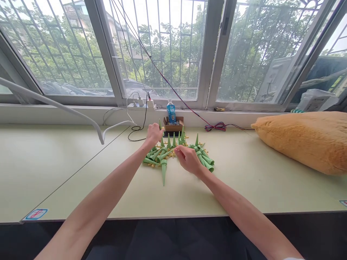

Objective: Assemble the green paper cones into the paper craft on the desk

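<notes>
A heap of green cone-shaped spikes [162, 159] with small yellow parts lies on the pale green table [81, 180]; several cones stand upright at the back, others lie flat. My left hand [154, 134] is closed round an upright green spike [160, 125] at the heap's far left. My right hand [187, 159] rests on the middle of the heap with fingers curled in a pinch; what they hold is hidden. One long spike [164, 172] lies pointing toward me.
A small brown box [173, 127] with a blue-labelled water bottle [171, 112] stands behind the heap. A power strip [141, 105] and cables lie on the sill. A tan plush cushion [303, 139] fills the right side. A white tube [67, 110] crosses the left.
</notes>
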Tool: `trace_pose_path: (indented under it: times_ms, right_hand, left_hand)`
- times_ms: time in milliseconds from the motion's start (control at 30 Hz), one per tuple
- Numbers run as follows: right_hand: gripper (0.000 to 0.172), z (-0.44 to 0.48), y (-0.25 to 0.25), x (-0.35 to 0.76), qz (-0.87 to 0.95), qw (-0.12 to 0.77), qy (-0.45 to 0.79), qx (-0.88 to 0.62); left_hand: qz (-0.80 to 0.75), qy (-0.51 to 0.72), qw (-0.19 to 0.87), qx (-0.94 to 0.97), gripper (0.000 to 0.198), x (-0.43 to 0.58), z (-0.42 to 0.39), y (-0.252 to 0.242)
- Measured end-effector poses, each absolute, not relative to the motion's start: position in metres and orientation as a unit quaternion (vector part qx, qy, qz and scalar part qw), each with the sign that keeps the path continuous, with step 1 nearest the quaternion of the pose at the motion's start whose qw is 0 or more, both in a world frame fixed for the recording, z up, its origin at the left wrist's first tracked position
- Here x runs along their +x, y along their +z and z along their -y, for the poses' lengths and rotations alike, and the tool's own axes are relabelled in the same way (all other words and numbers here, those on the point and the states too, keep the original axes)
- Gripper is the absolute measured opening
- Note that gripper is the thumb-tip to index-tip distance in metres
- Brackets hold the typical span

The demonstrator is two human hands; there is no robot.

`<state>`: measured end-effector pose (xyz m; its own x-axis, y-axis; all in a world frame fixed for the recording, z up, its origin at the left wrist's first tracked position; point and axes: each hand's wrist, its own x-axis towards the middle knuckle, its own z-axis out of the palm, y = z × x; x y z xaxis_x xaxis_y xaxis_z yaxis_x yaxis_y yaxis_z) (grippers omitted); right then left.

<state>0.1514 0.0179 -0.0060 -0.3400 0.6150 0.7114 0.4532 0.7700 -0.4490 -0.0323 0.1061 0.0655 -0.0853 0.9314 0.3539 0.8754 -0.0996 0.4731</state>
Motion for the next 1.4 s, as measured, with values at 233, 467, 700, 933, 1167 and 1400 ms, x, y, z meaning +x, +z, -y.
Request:
trace_pose_path:
  times_ms: [233, 467, 700, 933, 1167, 1400]
  right_hand:
    - [0.034, -0.018, -0.006, 0.151, 0.815, 0.468, 0.080, -0.332]
    - [0.034, -0.018, -0.006, 0.151, 0.815, 0.471, 0.089, -0.326]
    - [0.033, -0.016, -0.006, 0.151, 0.815, 0.468, 0.096, -0.329]
    - [0.031, -0.017, -0.008, 0.151, 0.816, 0.471, 0.095, -0.322]
    - [0.032, -0.016, -0.007, 0.151, 0.817, 0.465, 0.100, -0.327]
    - [0.035, -0.016, -0.009, 0.152, 0.821, 0.455, 0.098, -0.331]
  left_hand:
    - [-0.677, 0.294, 0.030, 0.673, 0.032, -0.029, -0.104, 0.069]
    - [-0.679, 0.289, 0.031, 0.674, 0.025, -0.027, -0.103, 0.067]
    - [-0.678, 0.295, 0.009, 0.673, 0.026, -0.023, -0.100, 0.066]
    - [-0.680, 0.284, 0.007, 0.676, 0.027, -0.022, -0.101, 0.064]
    - [-0.694, 0.269, 0.021, 0.667, 0.026, -0.020, -0.101, 0.057]
    - [-0.693, 0.255, 0.053, 0.673, 0.033, -0.021, -0.102, 0.045]
